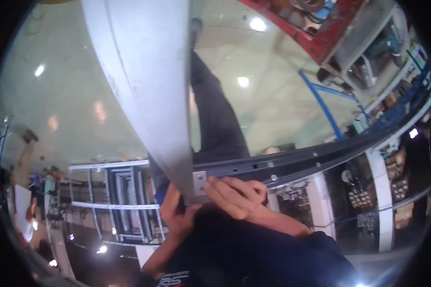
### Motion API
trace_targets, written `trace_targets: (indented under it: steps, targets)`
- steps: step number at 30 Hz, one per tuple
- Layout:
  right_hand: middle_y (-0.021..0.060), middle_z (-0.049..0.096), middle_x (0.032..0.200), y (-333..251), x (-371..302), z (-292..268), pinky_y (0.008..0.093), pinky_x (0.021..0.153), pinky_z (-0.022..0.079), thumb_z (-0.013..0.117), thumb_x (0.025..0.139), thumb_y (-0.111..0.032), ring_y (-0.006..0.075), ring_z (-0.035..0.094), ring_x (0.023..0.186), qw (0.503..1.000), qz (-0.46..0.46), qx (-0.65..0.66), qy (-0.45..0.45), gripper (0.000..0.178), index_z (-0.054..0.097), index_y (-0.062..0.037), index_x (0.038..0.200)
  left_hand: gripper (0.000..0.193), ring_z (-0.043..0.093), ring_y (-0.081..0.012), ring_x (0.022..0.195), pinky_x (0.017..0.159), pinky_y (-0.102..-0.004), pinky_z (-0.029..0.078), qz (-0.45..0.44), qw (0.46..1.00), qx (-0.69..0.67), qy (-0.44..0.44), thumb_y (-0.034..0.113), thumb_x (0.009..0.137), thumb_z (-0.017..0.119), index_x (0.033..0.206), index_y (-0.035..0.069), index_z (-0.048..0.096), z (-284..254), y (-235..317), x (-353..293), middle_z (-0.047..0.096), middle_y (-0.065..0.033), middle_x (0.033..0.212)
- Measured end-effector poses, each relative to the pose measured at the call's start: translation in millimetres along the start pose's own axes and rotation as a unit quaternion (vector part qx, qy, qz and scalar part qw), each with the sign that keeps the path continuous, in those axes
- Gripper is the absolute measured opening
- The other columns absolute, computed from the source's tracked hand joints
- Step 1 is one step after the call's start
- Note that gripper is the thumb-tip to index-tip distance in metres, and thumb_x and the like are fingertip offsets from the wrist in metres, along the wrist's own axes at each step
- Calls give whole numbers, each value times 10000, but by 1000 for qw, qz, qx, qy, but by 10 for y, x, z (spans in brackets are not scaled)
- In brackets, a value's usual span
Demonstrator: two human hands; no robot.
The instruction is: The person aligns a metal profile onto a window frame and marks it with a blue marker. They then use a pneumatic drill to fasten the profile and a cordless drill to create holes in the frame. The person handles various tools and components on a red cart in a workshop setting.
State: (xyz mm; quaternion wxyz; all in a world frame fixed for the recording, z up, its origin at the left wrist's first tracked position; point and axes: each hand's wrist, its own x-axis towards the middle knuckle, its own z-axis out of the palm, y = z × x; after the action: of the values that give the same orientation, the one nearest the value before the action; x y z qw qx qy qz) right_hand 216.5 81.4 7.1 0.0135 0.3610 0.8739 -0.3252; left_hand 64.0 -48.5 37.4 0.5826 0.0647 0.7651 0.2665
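A long light-grey metal profile (146,71) runs from the top of the view down to my body. Its lower end meets a long dark metal rail (292,162) that extends to the right and has several holes along it. At the corner where they meet lies a small silver plate (199,181) with holes. My left hand (176,213) is closed round the lower end of the grey profile, thumb at its edge. My right hand (237,195) has its fingers bent together, with the fingertips pressed on the plate's right edge, over the rail. The undersides are hidden.
A metal frame rack (115,205) stands at the left. A blue metal stand (323,105) and a red open-topped bin (299,33) are at the upper right. Shelves with many small parts (361,201) line the right. Another person (24,205) is at the far left.
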Motion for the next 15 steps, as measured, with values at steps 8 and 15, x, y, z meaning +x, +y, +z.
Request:
trace_targets:
  steps: [8, 15]
  targets:
    - [-94, 763, 1077, -57, 98, -7, 248, 770, 339, 735, 825, -178, 49, 655, 881, 1000, 9, 0, -18, 322, 801, -182, 1140, 765, 561, -415, 1370, 1125, -440, 467, 106, 994, -7, -3, 232, 843, 861, 1458, -77, 526, 2, -72, 163, 539, -311, 1478]
    - [-61, 765, 1137, -158, 59, 64, 298, 831, 349, 766, 728, -219, 87, 659, 920, 1000, 25, -11, 2, 439, 790, -159, 1163, 658, 678, -406, 1211, 1045, -435, 541, 194, 977, -16, 85, 248, 743, 935, 1243, -97, 681, 42, -154, 254, 693, -280, 1270]
